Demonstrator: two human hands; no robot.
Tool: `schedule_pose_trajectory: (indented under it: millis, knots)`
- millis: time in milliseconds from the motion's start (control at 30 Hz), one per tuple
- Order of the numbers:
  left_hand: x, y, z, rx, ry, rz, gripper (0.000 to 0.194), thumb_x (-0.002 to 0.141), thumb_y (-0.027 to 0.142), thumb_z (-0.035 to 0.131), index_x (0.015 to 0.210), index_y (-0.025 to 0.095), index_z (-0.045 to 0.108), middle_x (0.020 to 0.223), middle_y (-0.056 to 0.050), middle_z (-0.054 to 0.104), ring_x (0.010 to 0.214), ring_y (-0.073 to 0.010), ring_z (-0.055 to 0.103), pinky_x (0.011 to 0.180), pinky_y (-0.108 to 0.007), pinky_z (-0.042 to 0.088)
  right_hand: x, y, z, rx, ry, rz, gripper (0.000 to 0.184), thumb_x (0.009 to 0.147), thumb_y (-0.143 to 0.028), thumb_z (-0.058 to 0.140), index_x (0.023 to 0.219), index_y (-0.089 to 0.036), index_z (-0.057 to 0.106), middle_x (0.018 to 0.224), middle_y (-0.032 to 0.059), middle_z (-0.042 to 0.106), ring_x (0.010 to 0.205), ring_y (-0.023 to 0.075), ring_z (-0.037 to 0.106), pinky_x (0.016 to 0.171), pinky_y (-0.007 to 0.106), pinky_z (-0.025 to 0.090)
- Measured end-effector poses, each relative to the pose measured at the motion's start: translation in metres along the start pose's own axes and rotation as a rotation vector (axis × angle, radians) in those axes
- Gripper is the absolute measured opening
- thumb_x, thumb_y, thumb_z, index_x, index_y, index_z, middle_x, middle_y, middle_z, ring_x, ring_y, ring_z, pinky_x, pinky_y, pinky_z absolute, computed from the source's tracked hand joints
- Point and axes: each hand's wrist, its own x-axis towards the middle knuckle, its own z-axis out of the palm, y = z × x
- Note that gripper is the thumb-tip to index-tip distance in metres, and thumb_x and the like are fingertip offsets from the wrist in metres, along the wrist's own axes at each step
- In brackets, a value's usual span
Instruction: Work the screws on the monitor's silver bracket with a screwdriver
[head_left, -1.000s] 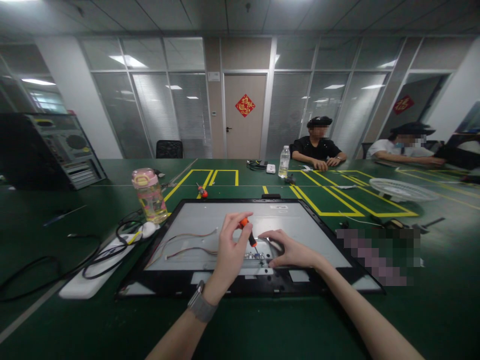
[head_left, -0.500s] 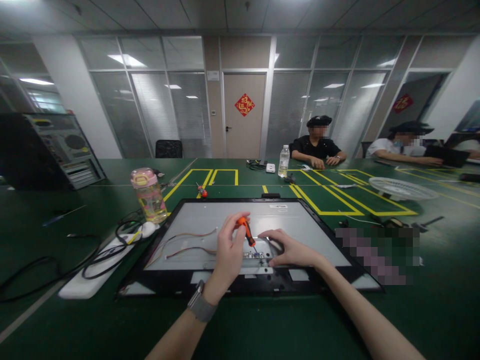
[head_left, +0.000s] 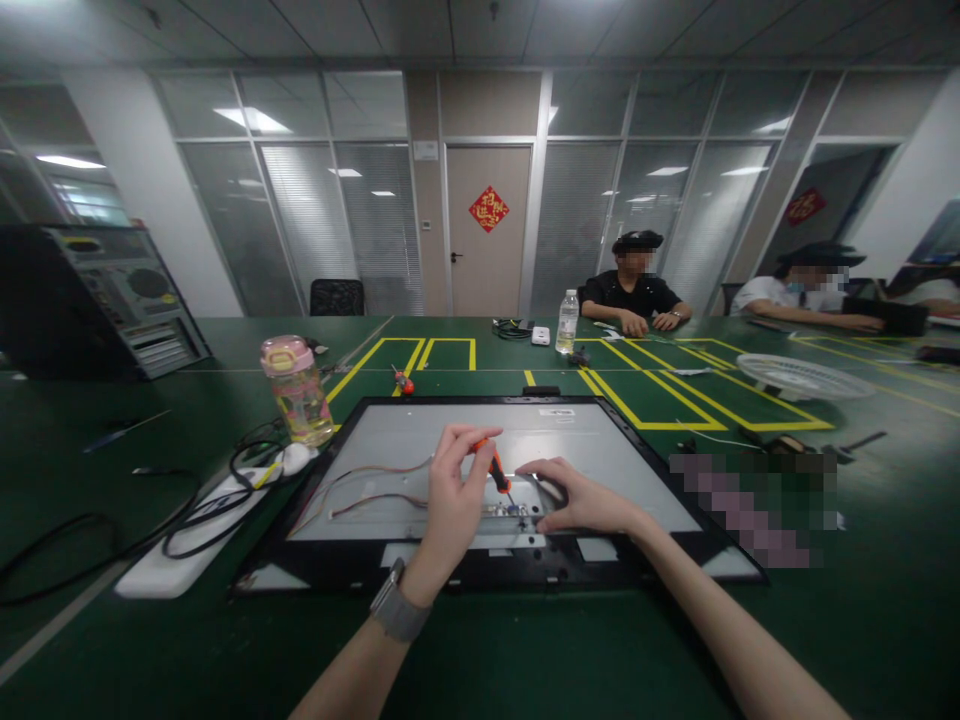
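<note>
A screwdriver (head_left: pixel 496 470) with an orange and black handle is in my left hand (head_left: pixel 456 490), its fingers closed round the handle's top. The shaft slants down to the connectors on a small metal bracket (head_left: pixel 487 528), which lies on the grey back of a flat display panel (head_left: pixel 390 430). My right hand (head_left: pixel 581 497) grips the bracket's right end, with thumb and fingers curved around it. Part of the bracket is hidden by my hands. Thin wires with small plugs (head_left: pixel 375 502) run across the panel to the left.
Left of the panel are a pink-lidded bottle (head_left: pixel 294 390), a white power strip (head_left: pixel 169 560) with black cables and a computer case (head_left: pixel 97 300). Another red screwdriver (head_left: pixel 403 381) lies beyond. A clear bottle (head_left: pixel 568 322) and a white round stand (head_left: pixel 802 375) are farther right. Two people sit across the table.
My left hand has shifted slightly left and turned on the screwdriver, covering more of its handle. My right hand and the panel stay in place.
</note>
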Motion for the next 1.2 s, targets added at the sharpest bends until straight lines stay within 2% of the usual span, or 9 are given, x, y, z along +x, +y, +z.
schedule_pose_trajectory:
  millis: [233,333,467,600,667,767,900,1067,1200]
  knots:
    - [-0.0005,-0.0013,-0.0001,-0.174,-0.084,-0.110,0.028,0.097,0.026,0.042,0.114,0.017,0.063,0.106,-0.008,0.068,0.105,-0.0211,0.063,0.095,-0.036,0.045,-0.0006,-0.0032,-0.0006,0.004,-0.002,-0.005,0.074,0.064,-0.032,0.081,0.131,-0.025,0.052,0.124,0.0066,0.051,0.122,0.0281,0.044,0.110,0.044,0.032]
    - [0.0004,-0.0012,0.0010,-0.154,-0.078,-0.097,0.022,0.093,0.028,0.051,0.107,0.019,0.065,0.103,-0.007,0.068,0.098,-0.0205,0.064,0.088,-0.034,0.048,-0.0003,-0.0018,-0.0005,0.003,-0.002,-0.008,0.074,0.064,-0.034,0.081,0.131,-0.026,0.051,0.124,0.0064,0.051,0.122,0.0283,0.044,0.110,0.044,0.032]
    - [0.0013,-0.0008,0.0006,-0.018,-0.022,0.017,0.009,0.085,0.026,0.064,0.089,0.022,0.070,0.084,-0.002,0.060,0.083,-0.0177,0.060,0.079,-0.029,0.048,0.0000,0.0007,0.0001,0.010,-0.005,-0.008,0.075,0.064,-0.036,0.081,0.132,-0.026,0.051,0.125,0.0065,0.050,0.122,0.0280,0.044,0.110,0.043,0.032]
    - [0.0009,0.0025,-0.0010,-0.056,-0.064,0.016,0.026,0.095,0.026,0.047,0.102,0.023,0.071,0.107,-0.006,0.062,0.104,-0.0196,0.059,0.093,-0.032,0.045,-0.0001,0.0022,0.0006,0.013,0.001,-0.014,0.075,0.064,-0.036,0.081,0.132,-0.023,0.052,0.126,0.0078,0.049,0.122,0.0282,0.044,0.111,0.042,0.031]
    - [0.0003,0.0035,-0.0008,-0.136,-0.113,-0.035,0.028,0.096,0.027,0.045,0.111,0.022,0.069,0.115,-0.008,0.064,0.109,-0.0209,0.060,0.096,-0.035,0.044,-0.0002,0.0023,0.0005,0.008,0.000,-0.025,0.074,0.065,-0.036,0.080,0.132,-0.023,0.051,0.126,0.0077,0.050,0.123,0.0283,0.043,0.110,0.043,0.031]
    - [-0.0005,0.0018,0.0003,-0.232,-0.156,-0.127,0.030,0.093,0.030,0.054,0.119,0.021,0.065,0.104,-0.007,0.069,0.093,-0.0206,0.067,0.089,-0.036,0.050,-0.0001,0.0015,0.0001,0.006,-0.007,-0.031,0.074,0.065,-0.035,0.080,0.132,-0.025,0.051,0.126,0.0071,0.050,0.122,0.0287,0.044,0.110,0.044,0.032]
    - [0.0000,-0.0006,0.0000,-0.125,-0.057,-0.011,0.021,0.084,0.027,0.067,0.104,0.024,0.073,0.089,-0.003,0.066,0.087,-0.0185,0.064,0.085,-0.033,0.049,-0.0003,0.0005,-0.0001,0.010,-0.007,-0.016,0.075,0.065,-0.035,0.080,0.132,-0.024,0.050,0.126,0.0079,0.049,0.122,0.0284,0.044,0.110,0.044,0.031]
    - [0.0000,0.0034,-0.0009,-0.141,-0.089,-0.022,0.028,0.096,0.026,0.046,0.112,0.022,0.069,0.109,-0.007,0.066,0.103,-0.0200,0.062,0.092,-0.034,0.047,0.0001,0.0024,0.0005,0.002,-0.003,-0.025,0.075,0.065,-0.036,0.080,0.133,-0.024,0.050,0.125,0.0075,0.049,0.122,0.0278,0.044,0.110,0.043,0.033]
    - [0.0001,0.0024,0.0003,-0.218,-0.137,-0.057,0.025,0.092,0.025,0.054,0.112,0.022,0.068,0.107,-0.007,0.066,0.095,-0.0186,0.065,0.085,-0.031,0.050,0.0007,0.0031,0.0007,-0.013,0.000,-0.031,0.074,0.065,-0.034,0.080,0.132,-0.025,0.050,0.124,0.0072,0.050,0.121,0.0276,0.044,0.110,0.044,0.033]
